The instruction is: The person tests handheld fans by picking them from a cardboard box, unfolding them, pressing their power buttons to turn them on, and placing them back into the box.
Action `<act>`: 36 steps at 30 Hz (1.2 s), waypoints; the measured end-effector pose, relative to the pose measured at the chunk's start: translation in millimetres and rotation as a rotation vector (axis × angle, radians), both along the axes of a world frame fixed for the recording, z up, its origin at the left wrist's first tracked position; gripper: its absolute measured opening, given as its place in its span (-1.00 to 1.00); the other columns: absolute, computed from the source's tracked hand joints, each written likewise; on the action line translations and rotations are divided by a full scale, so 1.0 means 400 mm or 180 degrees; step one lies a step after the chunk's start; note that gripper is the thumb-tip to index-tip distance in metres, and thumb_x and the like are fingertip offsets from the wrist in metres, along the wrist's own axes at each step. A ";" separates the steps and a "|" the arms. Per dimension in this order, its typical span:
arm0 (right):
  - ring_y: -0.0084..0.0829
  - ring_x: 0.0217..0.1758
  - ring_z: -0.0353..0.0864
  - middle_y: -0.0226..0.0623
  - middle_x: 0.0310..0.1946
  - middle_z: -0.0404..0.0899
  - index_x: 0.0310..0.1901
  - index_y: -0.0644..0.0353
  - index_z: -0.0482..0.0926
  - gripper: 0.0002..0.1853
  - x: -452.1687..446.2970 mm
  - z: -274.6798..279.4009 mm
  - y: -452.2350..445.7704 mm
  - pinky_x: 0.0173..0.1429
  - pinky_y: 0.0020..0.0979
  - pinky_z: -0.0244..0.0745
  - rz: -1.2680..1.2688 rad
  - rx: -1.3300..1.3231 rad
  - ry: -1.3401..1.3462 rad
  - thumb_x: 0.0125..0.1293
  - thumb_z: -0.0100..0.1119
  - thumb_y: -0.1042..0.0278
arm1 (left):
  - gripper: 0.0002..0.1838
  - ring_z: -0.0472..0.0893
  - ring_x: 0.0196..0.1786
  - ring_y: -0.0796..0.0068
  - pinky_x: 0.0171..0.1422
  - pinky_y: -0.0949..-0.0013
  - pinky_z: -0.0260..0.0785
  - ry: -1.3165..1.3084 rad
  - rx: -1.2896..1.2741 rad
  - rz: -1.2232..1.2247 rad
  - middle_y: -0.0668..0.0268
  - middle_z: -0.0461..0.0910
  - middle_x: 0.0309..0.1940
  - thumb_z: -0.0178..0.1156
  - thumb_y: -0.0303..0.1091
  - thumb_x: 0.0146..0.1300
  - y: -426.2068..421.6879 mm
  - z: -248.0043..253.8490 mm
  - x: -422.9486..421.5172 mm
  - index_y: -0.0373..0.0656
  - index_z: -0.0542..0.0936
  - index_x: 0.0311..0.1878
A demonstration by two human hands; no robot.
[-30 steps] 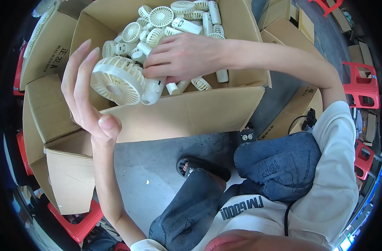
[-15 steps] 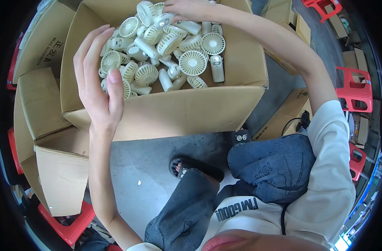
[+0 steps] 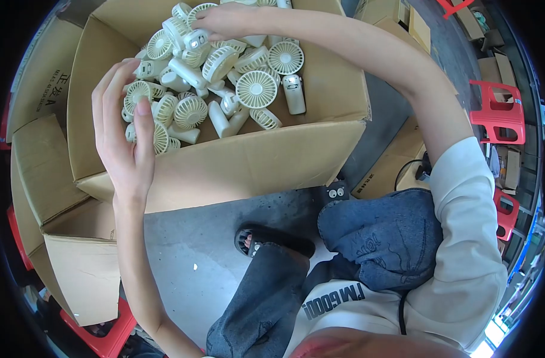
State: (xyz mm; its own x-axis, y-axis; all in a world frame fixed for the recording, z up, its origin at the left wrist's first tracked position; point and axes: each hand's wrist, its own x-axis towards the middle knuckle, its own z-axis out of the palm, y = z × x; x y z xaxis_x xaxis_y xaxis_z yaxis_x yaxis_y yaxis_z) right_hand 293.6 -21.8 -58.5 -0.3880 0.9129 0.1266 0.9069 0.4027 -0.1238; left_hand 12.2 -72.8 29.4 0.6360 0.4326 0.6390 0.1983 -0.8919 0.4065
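A large cardboard box holds many small white handheld fans, heaped in a loose pile. My right hand reaches over the pile near the box's far side, its fingers closed on the handle end of a white fan. Below that fan lie others, among them one with its round grille facing up and an upright-looking white handle. My left hand is raised at the box's near left corner with fingers apart and nothing in it, partly covering the fans behind.
Open cardboard flaps and another box stand on the left. Red stools are at the right, with more cardboard on the floor beside my knee. A sandalled foot rests on the grey floor.
My right hand moved from beside my left hand up to the far part of the pile, then leftward with the fan. My left hand turned slightly and stayed empty. The view shifted.
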 end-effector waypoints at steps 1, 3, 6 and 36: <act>-0.10 -0.18 0.65 -0.04 -0.26 0.62 -0.08 0.25 0.52 -0.69 0.000 0.002 -0.003 -0.13 -0.17 0.54 -0.0037 -0.0062 0.0028 0.14 0.21 0.32 | -0.65 0.50 0.13 0.26 0.20 0.27 0.32 0.0055 -0.0051 0.0028 0.12 0.47 0.14 0.01 -0.31 0.41 -0.001 -0.003 0.002 -0.25 0.46 0.19; -0.14 -0.13 0.63 -0.12 -0.23 0.60 -0.07 0.22 0.51 -0.67 0.000 -0.037 0.021 -0.08 -0.18 0.54 -0.0088 -0.0032 -0.0040 0.13 0.23 0.32 | -0.65 0.49 0.14 0.32 0.18 0.29 0.33 0.0166 -0.0148 0.0087 0.15 0.46 0.18 0.00 -0.38 0.41 -0.002 -0.007 0.004 -0.24 0.44 0.21; -0.22 -0.03 0.59 -0.29 -0.16 0.56 -0.04 0.18 0.47 -0.64 0.005 -0.069 0.043 0.02 -0.22 0.53 -0.0196 0.0050 -0.0191 0.12 0.26 0.30 | -0.66 0.49 0.13 0.33 0.16 0.30 0.35 0.0237 -0.0157 0.0079 0.16 0.45 0.19 0.02 -0.42 0.39 0.000 -0.009 0.011 -0.24 0.44 0.21; -0.25 -0.13 0.65 -0.41 -0.35 0.66 -0.34 0.04 0.68 -0.77 -0.206 -0.117 -0.237 -0.18 -0.23 0.57 0.1622 -0.1894 -0.1305 -0.13 0.40 0.29 | -0.76 0.55 -0.01 0.06 0.04 0.18 0.39 0.1805 -0.0594 -0.0313 0.06 0.56 -0.02 0.08 -0.39 0.32 -0.051 0.020 0.027 -0.24 0.56 -0.01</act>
State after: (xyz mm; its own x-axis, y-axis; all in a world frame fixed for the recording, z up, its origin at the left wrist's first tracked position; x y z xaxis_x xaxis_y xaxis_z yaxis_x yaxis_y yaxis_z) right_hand 211.2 -116.4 -105.1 -0.6763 0.4869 -0.5527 0.6538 0.7424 -0.1460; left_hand 23.0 -93.3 37.5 0.8979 0.4268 0.1076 0.3501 -0.8408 0.4129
